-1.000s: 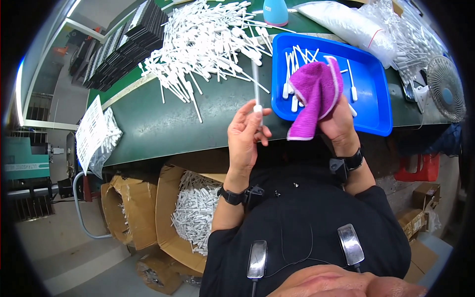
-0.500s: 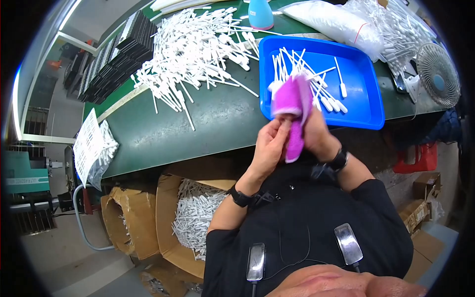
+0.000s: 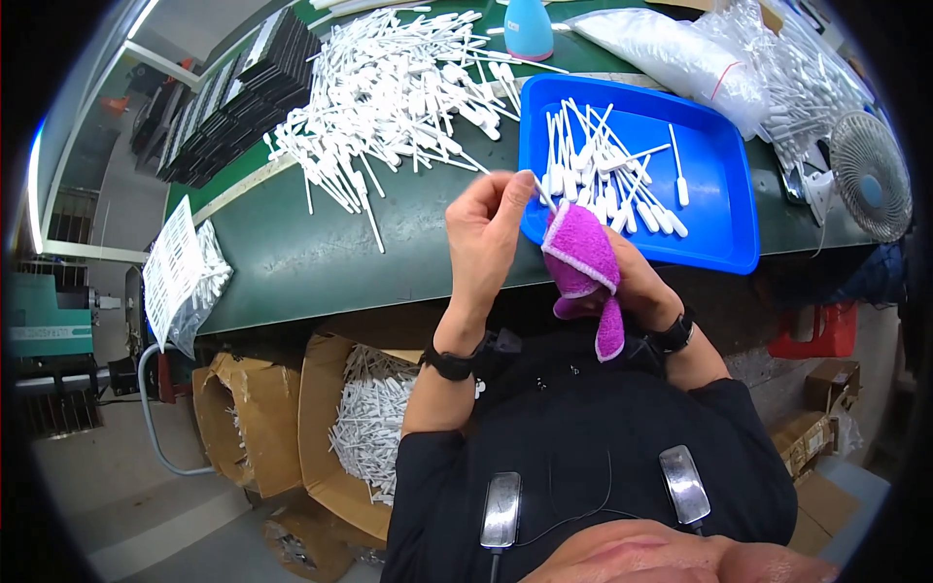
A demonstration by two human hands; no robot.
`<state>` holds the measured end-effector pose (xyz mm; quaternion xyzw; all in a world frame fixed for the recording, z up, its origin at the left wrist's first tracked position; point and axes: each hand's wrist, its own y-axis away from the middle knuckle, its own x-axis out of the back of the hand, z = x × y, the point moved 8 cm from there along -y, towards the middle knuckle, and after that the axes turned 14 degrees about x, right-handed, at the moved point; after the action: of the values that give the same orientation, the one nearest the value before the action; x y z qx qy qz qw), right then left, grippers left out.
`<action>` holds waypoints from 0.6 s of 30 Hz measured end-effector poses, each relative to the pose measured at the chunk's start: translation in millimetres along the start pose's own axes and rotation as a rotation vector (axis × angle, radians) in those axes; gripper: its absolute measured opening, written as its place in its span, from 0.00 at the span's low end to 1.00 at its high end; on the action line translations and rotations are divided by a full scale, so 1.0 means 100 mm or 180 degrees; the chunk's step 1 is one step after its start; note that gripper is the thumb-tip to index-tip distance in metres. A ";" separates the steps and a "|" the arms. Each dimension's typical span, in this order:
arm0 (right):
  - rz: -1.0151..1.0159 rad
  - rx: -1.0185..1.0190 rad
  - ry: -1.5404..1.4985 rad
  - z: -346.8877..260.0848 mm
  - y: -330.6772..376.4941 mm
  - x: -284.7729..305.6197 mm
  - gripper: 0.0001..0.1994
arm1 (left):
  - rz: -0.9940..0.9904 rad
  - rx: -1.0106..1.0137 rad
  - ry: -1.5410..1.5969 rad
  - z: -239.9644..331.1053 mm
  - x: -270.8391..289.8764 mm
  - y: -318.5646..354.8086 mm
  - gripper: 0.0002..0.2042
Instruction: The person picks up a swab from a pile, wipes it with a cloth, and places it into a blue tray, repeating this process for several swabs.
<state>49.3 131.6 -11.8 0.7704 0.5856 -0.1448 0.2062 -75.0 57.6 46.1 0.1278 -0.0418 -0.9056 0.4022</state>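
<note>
My left hand [image 3: 483, 228] is raised over the front edge of the bench, thumb and forefinger pinched on the end of a thin white stick [image 3: 545, 194]. The stick runs down toward a purple cloth [image 3: 583, 248] with pale edging, where its other end is hidden. My right hand [image 3: 634, 272] is closed round the cloth, fingers mostly covered by it. Just beyond lies a blue tray [image 3: 724, 228] with several white sticks with thick ends [image 3: 610, 185]. A large heap of the same sticks [image 3: 389, 92] covers the bench at the far left.
Black stacked trays [image 3: 233, 97] stand at the back left. A blue bottle [image 3: 528, 31], stuffed plastic bags [image 3: 671, 53] and a fan [image 3: 870, 175] line the back and right. Below the green bench [image 3: 301, 262], a cardboard box [image 3: 316, 428] holds more sticks. A labelled bag [image 3: 180, 277] hangs off the left edge.
My left hand has moved left and up, away from the cloth, with a stick now showing between them. The cloth has dropped slightly and opened toward the left, exposing more sticks in the tray.
</note>
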 end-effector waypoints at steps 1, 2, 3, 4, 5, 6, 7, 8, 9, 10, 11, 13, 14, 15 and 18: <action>0.0070 -0.0048 -0.0060 -0.02 0.04 0.01 0.18 | 0.0042 0.0132 0.0197 -0.06 0.02 -0.03 0.11; 0.0017 -0.0086 -0.0058 -0.03 0.05 -0.05 0.18 | 0.0107 0.0128 0.0206 -0.06 0.03 -0.02 0.11; 0.0200 -0.0022 -0.0112 -0.07 0.06 -0.05 0.17 | -0.0102 0.0116 0.0135 -0.06 -0.05 -0.01 0.11; 0.0378 0.0036 -0.0166 -0.11 0.06 -0.06 0.16 | -0.0303 0.0105 0.0063 -0.05 -0.13 0.00 0.11; 0.0571 0.0094 -0.0207 -0.13 0.08 -0.04 0.16 | -0.0517 0.0096 0.0004 -0.05 -0.24 0.02 0.11; 0.0515 0.0046 -0.0192 -0.10 0.09 -0.01 0.16 | -0.0446 0.0094 0.0026 -0.05 -0.27 0.00 0.11; 0.0231 -0.0036 -0.0637 -0.04 0.09 -0.01 0.16 | -0.0383 0.0122 0.0302 -0.04 -0.26 -0.02 0.12; -0.0047 -0.0127 -0.1082 0.01 0.10 0.00 0.16 | -0.0324 0.0141 0.0578 -0.04 -0.25 -0.06 0.12; -0.0314 -0.0225 -0.1529 0.04 0.12 -0.03 0.16 | -0.0270 0.0151 0.0855 -0.05 -0.23 -0.08 0.12; -0.0347 -0.0251 -0.1513 0.02 0.11 -0.02 0.16 | -0.0234 0.0130 0.0869 -0.05 -0.25 -0.13 0.12; -0.0246 -0.0098 -0.1395 -0.03 0.09 0.03 0.15 | -0.0206 0.0119 0.0995 -0.05 -0.27 -0.18 0.12; -0.0065 0.0165 -0.1194 -0.08 0.13 0.09 0.14 | -0.0098 0.0116 0.1231 -0.09 -0.25 -0.21 0.12; -0.0095 0.0129 -0.1196 -0.08 0.17 0.09 0.14 | -0.0053 0.0109 0.1238 -0.11 -0.24 -0.25 0.12; -0.0032 0.0166 -0.1266 -0.10 0.20 0.11 0.14 | 0.0008 0.0097 0.1329 -0.12 -0.19 -0.30 0.12; 0.0103 0.0234 -0.1405 -0.09 0.25 0.19 0.13 | 0.0127 0.0077 0.1513 -0.18 -0.10 -0.44 0.12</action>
<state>78.4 146.3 -8.7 0.7364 0.5081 -0.3278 0.3035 -95.2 95.6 22.6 0.3414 0.0407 -0.8414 0.4170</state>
